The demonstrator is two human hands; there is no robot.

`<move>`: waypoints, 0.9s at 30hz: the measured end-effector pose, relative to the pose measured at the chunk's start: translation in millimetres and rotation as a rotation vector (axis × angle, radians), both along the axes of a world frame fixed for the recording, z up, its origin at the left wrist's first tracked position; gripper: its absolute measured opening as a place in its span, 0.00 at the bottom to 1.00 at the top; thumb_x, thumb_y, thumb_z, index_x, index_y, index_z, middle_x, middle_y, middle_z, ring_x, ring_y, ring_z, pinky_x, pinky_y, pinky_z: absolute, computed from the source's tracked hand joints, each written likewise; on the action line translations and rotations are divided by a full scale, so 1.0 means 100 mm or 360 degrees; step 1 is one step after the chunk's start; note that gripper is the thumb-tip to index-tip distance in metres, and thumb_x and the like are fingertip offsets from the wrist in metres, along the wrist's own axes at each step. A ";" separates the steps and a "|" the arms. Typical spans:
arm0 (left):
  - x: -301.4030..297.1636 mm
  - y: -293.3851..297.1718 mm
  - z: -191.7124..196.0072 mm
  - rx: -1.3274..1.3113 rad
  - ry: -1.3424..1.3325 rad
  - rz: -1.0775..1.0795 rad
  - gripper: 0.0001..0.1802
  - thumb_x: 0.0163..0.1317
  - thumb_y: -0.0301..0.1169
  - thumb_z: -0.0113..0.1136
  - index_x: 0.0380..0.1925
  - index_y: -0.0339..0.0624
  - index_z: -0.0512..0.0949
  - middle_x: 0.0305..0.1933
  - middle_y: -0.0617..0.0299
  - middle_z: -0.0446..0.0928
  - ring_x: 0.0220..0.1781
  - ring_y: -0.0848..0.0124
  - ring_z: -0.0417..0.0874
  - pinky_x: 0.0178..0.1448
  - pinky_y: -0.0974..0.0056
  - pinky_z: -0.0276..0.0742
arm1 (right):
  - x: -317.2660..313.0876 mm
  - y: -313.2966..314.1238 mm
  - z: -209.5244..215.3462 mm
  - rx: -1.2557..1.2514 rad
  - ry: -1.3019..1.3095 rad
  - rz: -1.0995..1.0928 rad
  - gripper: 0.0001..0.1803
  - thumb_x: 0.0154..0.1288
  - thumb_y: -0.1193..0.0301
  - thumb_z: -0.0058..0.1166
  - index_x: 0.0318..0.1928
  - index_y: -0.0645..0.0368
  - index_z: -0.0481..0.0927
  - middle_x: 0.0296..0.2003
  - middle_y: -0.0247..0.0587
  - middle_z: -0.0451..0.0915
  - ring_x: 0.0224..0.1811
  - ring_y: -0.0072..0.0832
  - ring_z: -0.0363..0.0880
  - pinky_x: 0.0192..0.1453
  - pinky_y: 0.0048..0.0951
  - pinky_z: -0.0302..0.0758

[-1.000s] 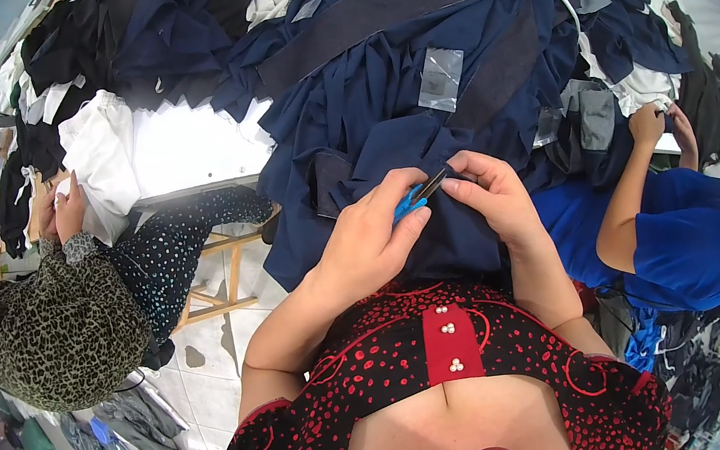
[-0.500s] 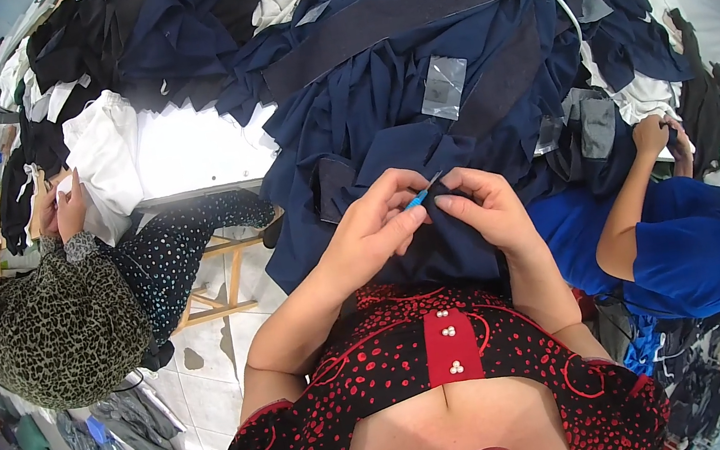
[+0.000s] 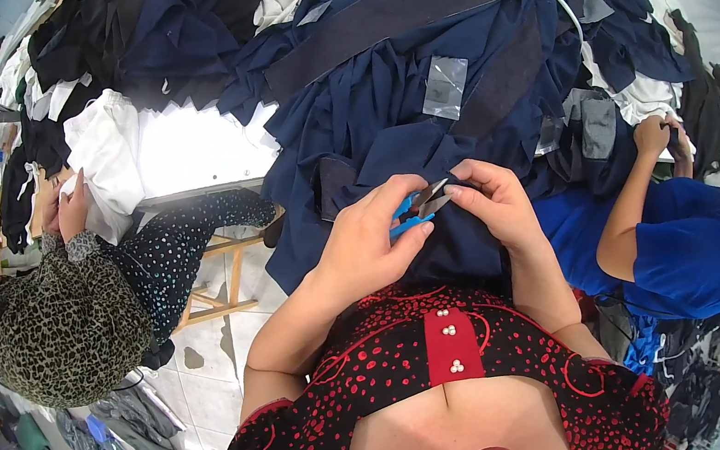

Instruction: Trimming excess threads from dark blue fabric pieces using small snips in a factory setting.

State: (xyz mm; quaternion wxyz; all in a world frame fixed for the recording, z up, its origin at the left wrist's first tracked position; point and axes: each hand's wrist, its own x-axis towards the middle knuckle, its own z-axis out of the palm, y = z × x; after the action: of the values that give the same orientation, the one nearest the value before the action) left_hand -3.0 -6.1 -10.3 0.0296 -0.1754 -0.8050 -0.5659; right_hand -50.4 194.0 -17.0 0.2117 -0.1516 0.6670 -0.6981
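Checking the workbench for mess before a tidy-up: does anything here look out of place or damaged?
Nothing looks damaged. The left hand holds blue-handled snips at dark navy fabric pinched by the right hand. Garments lie in a loose heap across the table.

Single head-worn fisheye view, looking steeply down the wearer's own torso onto the work held close before the body. The left hand point(image 3: 361, 245) and right hand point(image 3: 495, 207) sit near the frame's centre, close to the lens. Straight edges bow toward the dark circular rim. The pile of navy fabric point(image 3: 411, 68) fills the upper field; seated co-workers occupy both side margins.
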 end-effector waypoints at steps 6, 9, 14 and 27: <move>0.01 -0.01 -0.01 -0.0097 0.0058 0.0017 0.18 0.53 0.28 0.60 0.44 0.42 0.69 0.35 0.53 0.76 0.35 0.53 0.80 0.36 0.58 0.74 | 0.01 0.03 -0.04 0.0189 0.0148 0.0013 0.05 0.61 0.80 0.54 0.37 0.66 0.75 0.31 0.27 0.73 0.35 0.11 0.69 0.40 0.15 0.65; 0.02 -0.02 -0.01 -0.0114 0.0049 0.0026 0.18 0.53 0.28 0.60 0.44 0.42 0.69 0.35 0.53 0.76 0.35 0.53 0.79 0.35 0.58 0.74 | 0.00 0.05 -0.05 0.0323 0.0239 0.0014 0.05 0.61 0.80 0.54 0.37 0.66 0.75 0.31 0.28 0.74 0.35 0.11 0.69 0.40 0.15 0.66; 0.01 0.01 0.00 -0.0071 0.0060 0.0040 0.17 0.54 0.28 0.60 0.44 0.41 0.69 0.35 0.52 0.76 0.35 0.53 0.79 0.36 0.58 0.74 | 0.01 0.02 -0.05 0.0299 0.0305 -0.0001 0.05 0.61 0.80 0.54 0.37 0.67 0.75 0.31 0.29 0.74 0.35 0.12 0.70 0.40 0.15 0.66; 0.02 0.03 -0.05 0.0472 -0.0427 -0.0108 0.17 0.57 0.29 0.57 0.47 0.39 0.69 0.38 0.51 0.76 0.41 0.53 0.80 0.43 0.59 0.75 | -0.04 -0.03 0.05 0.0472 0.0972 -0.0160 0.05 0.55 0.78 0.58 0.31 0.65 0.76 0.48 0.50 0.77 0.38 0.30 0.77 0.46 0.27 0.72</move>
State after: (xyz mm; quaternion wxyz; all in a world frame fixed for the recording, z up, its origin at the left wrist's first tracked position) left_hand -0.6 -3.3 -15.2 -0.0715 -0.1191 -0.7033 -0.6971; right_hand -54.3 191.1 -12.3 -0.0128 -0.2881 0.8004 -0.5256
